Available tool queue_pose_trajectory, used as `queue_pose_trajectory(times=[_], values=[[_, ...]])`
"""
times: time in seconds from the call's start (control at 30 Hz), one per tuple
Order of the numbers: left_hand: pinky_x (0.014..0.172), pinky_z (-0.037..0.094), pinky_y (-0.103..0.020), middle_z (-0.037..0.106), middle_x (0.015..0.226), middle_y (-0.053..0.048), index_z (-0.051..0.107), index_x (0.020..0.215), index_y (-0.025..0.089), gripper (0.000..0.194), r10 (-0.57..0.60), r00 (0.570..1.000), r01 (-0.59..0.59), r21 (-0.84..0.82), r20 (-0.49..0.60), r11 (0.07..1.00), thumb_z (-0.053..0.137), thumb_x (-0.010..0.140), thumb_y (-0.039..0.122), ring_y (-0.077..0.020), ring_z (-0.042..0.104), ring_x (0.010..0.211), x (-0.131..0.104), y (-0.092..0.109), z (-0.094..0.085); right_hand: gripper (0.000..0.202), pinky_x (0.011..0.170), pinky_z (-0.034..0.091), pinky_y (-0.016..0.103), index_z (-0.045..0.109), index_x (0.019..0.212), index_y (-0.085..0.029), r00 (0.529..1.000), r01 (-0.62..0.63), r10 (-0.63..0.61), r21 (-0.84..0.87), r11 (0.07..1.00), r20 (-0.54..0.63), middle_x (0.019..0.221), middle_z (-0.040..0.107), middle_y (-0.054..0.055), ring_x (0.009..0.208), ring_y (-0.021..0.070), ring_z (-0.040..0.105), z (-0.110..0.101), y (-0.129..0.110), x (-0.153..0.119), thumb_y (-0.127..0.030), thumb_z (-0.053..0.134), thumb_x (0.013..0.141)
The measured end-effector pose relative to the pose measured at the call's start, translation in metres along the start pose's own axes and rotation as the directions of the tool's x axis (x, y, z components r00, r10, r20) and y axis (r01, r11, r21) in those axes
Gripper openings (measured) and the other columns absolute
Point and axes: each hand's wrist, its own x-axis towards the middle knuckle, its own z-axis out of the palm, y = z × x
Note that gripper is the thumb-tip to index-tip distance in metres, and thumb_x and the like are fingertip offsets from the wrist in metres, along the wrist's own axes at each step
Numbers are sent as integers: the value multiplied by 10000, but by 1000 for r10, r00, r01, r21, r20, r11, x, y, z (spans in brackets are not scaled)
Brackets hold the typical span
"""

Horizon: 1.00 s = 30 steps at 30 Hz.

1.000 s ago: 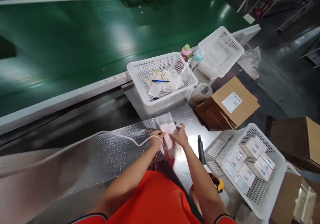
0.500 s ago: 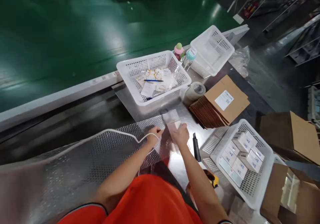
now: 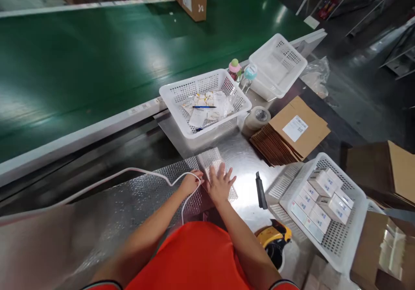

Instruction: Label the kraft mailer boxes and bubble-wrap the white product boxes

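Observation:
My right hand (image 3: 220, 185) lies with its fingers spread on a bubble-wrapped bundle (image 3: 212, 159) at the table's near edge. Just left of it, my left hand (image 3: 192, 182) has its fingers closed at the edge of the long bubble wrap sheet (image 3: 142, 199), which trails away to the lower left. A white cord (image 3: 129, 169) loops over the sheet and past my left hand. The black box cutter (image 3: 260, 190) rests on the metal table to the right of my right hand.
A white basket (image 3: 207, 132) holds papers and a blue pen. Another basket (image 3: 352, 246) holds small white boxes. A tape roll (image 3: 257, 118), flat cardboard stack (image 3: 292, 130), two bottles and a yellow tape dispenser (image 3: 272, 237) stand around. Behind runs a green conveyor (image 3: 113, 56) carrying cartons.
My right hand has opened from a closed grip and now lies flat, fingers spread, on the wrap, which is folded over. Cartons on the conveyor show more fully.

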Motion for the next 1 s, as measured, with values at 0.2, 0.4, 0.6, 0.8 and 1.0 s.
queue_pose_trajectory(times=[0.2,0.4,0.6,0.8,1.0], values=[[1067,342,-509,550,1405,-113,688,1148,250,435,202,949,-283,377,241,882,746,717,273,-325,453,1289,3,27,20,636,987,331,588,341,1497,-376,999,-47,47,-32,998,-10,1628,167,132,1340,449,327,-10,53,29,-452,540,898],[1148,103,-654,212,1631,-125,426,1449,274,730,262,874,-463,537,410,705,685,769,226,-341,173,1494,-2,24,39,674,1048,244,609,314,1511,-359,997,-80,80,-47,996,2,1643,115,102,1394,434,232,-16,77,46,-450,551,886],[1166,238,-515,334,1579,-166,532,1370,189,533,344,885,-465,550,314,694,602,843,227,-315,341,1429,9,16,14,551,1085,293,499,367,1484,-178,957,-234,247,98,967,-153,1518,353,188,1376,317,330,-27,120,13,-364,388,965],[1163,248,-515,459,1499,-186,560,1338,165,562,317,918,-389,695,237,605,676,808,310,-343,393,1391,37,13,-23,440,880,437,416,532,1295,-81,763,-637,642,77,767,-82,1145,571,205,1063,328,558,-1,187,-46,-259,501,893],[1147,281,-517,448,1504,-192,517,1369,141,574,273,947,-306,736,170,604,611,853,371,-333,401,1382,35,10,-27,418,846,466,403,503,1301,-101,781,-513,587,316,798,-216,1120,568,184,1008,284,581,-12,170,-55,-228,288,966]])
